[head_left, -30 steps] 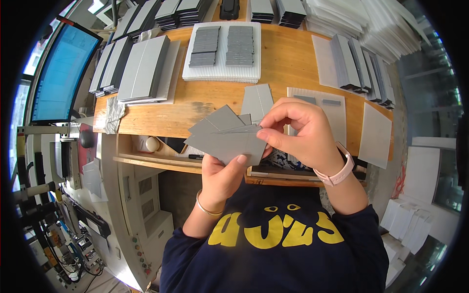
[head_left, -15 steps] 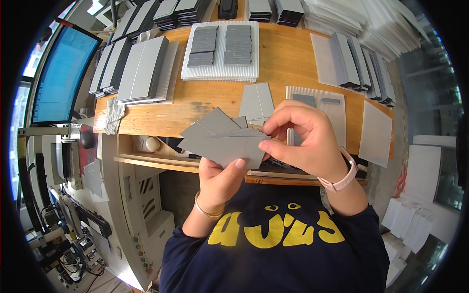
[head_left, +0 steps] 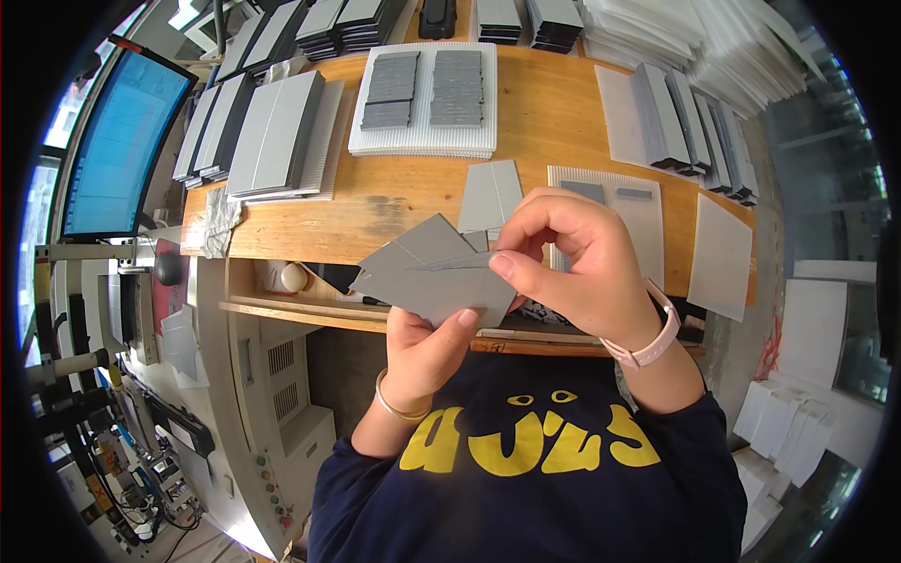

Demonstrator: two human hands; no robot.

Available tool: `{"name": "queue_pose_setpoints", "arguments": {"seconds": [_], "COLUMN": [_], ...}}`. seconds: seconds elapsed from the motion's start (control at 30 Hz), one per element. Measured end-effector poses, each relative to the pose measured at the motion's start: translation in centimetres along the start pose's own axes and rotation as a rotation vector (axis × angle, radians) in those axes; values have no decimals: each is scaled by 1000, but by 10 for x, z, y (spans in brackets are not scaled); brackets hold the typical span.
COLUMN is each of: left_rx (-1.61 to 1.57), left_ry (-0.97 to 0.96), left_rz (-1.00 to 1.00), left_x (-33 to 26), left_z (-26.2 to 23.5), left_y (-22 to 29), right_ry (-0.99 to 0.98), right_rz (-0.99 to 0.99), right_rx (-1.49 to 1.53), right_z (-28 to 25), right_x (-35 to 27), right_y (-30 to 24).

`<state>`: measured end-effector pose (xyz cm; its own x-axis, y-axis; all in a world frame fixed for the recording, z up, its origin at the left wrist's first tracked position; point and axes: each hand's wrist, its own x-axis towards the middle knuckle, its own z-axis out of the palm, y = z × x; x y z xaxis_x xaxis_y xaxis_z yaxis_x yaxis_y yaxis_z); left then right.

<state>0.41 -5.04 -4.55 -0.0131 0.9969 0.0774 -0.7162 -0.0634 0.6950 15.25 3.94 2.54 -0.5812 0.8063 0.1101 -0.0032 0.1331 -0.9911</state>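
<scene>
While the left hand [head_left: 427, 349] keeps its grip on a fanned bunch of grey sheets [head_left: 439, 293], thumb flat on top and fingers mostly hidden underneath, the right hand [head_left: 584, 258] has come further in over their right-hand corner. Half a second ago its thumb sat at the very edge; now thumb and forefinger overlap the sheets and seem to pinch them there, though the exact contact is covered by the fingers. The bunch has also shifted slightly toward the right hand, and less of the stepped edge shows. To my eye, that means both hands now share the hold, with the left bearing most of the bunch and the right attending to its corner.

The sheets are in the air, held over the near edge of the wooden tabletop [head_left: 375, 197], above an open drawer [head_left: 282, 308]. Just beyond the hands lies a loose grey piece [head_left: 491, 190], partly covered by the bunch from where I stand. Behind the right hand is a ribbed white board [head_left: 643, 230] carrying a small grey strip [head_left: 633, 194]. Farther off, ahead of the left hand, two grey piles [head_left: 389, 89] rest side by side on a ribbed white stack [head_left: 422, 144].
</scene>
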Motion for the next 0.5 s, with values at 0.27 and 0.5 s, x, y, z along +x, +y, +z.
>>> {"name": "queue_pose_setpoints", "arguments": {"seconds": [0.27,0.5], "left_rx": [18,110], "left_ry": [88,41], "left_rz": [2,-9], "left_x": [0,-3], "left_z": [10,-1], "left_y": [2,0], "right_ry": [-2,-31], "right_rz": [-79,17], "right_rx": [68,116], "right_z": [-1,0], "right_x": [-1,1], "right_y": [8,2]}}
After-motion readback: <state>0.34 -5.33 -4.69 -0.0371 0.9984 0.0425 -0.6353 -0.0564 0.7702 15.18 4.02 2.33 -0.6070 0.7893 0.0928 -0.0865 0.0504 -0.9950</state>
